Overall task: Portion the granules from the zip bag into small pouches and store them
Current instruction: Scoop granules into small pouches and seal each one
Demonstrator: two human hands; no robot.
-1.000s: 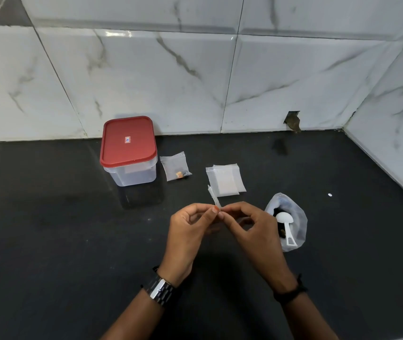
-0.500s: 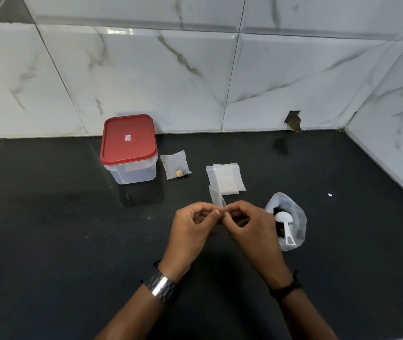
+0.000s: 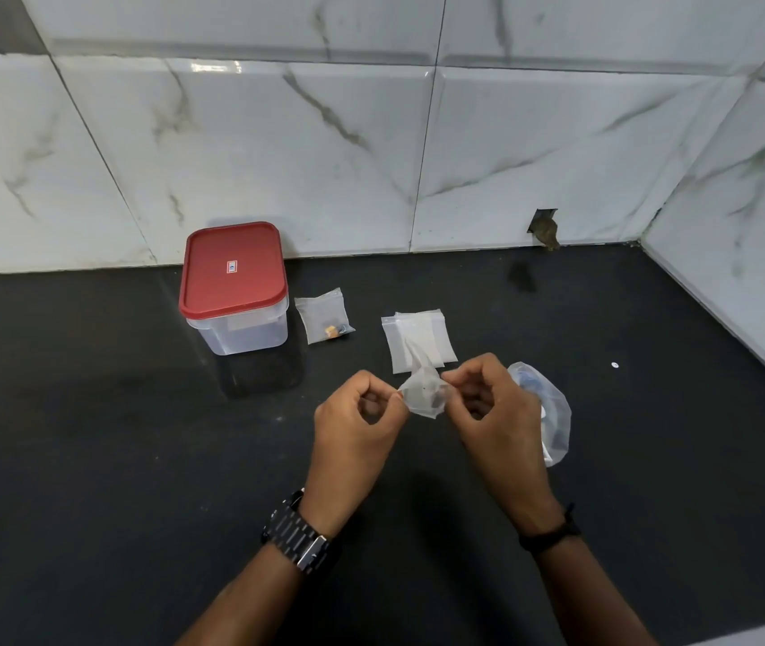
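Pinching a small clear pouch (image 3: 423,393) from both sides, above the black counter (image 3: 92,435): left hand (image 3: 356,435) with thumb and forefinger clamped on its left edge, right hand (image 3: 495,412) with fingertips closed on its right edge, other fingers of both curled in. Held off the counter between the two hands, mouth spread, a few dark specks showing inside. Just behind it, lying flat, a stack of empty pouches (image 3: 420,335). Behind the right hand and partly hidden by it, the zip bag (image 3: 553,412), crumpled, contents too covered to tell. Further left, flat on the counter, one pouch with small orange bits (image 3: 324,315), beside a clear container with a red lid (image 3: 235,286), lid on. On the left wrist a metal-band watch (image 3: 299,533), on the right a dark band (image 3: 550,536). Behind everything, a marbled tile wall (image 3: 324,146)
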